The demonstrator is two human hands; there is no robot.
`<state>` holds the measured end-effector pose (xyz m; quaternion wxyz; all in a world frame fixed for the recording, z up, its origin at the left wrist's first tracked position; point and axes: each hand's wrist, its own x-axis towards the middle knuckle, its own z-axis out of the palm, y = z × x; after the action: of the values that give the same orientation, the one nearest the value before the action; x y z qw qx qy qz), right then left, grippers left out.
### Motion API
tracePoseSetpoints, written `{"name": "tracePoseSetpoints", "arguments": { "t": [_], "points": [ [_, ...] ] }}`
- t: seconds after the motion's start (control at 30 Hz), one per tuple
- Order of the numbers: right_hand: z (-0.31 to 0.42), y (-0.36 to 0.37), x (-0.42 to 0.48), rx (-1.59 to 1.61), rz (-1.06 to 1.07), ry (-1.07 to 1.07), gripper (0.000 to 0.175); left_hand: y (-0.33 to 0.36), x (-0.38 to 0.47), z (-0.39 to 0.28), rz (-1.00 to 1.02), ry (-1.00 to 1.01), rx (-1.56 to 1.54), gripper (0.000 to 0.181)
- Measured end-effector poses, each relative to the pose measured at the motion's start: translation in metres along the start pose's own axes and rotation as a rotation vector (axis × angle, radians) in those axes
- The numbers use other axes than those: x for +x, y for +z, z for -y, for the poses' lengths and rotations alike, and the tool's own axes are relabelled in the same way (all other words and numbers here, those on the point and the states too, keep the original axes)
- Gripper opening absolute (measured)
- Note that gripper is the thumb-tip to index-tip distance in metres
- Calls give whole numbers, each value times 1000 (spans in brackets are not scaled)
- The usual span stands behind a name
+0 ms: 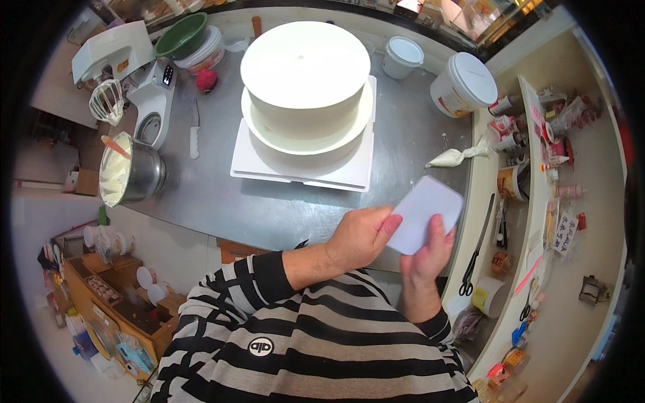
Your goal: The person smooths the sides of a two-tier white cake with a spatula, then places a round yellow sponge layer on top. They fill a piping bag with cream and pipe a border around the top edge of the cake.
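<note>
My left hand (pixel 360 237) and my right hand (pixel 431 252) both grip a flat, pale plastic scraper or lid (pixel 423 214) with rounded corners, one at each side, near the table's front edge. Beyond them a round white disc (pixel 305 60) sits high over a wider round white tray (pixel 307 141), both on a white rectangular base (pixel 262 166). On the left, a metal mixing bowl (pixel 146 171) holds whipped cream (pixel 115 174) and a spatula with an orange handle (pixel 116 146). A filled piping bag (pixel 453 157) lies at the right.
A white-handled knife (pixel 195 138) lies on the steel table (pixel 211 201). At the back left are a stand mixer (pixel 116 53), a green bowl (pixel 182 38) and a red fruit (pixel 206 79). Lidded white tubs (pixel 463 85) stand back right; long black scissors (pixel 468 274) lie beside the right shelves.
</note>
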<state>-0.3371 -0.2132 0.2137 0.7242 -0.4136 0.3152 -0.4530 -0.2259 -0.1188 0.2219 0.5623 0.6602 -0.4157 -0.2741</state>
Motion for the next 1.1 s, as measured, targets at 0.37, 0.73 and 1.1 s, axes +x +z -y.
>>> {"name": "tracePoseSetpoints", "arguments": {
  "t": [0.37,0.73,1.1],
  "points": [
    [44,-18,60,19,63,-20,38,-134,-118,213,-201,-823,-353,47],
    [-1,75,45,9,189,161,42,-171,-35,237,-439,-440,-1494,72],
    [-14,111,47,-145,189,200,36,-164,-51,241,-451,-559,-1421,66]
  ]
}}
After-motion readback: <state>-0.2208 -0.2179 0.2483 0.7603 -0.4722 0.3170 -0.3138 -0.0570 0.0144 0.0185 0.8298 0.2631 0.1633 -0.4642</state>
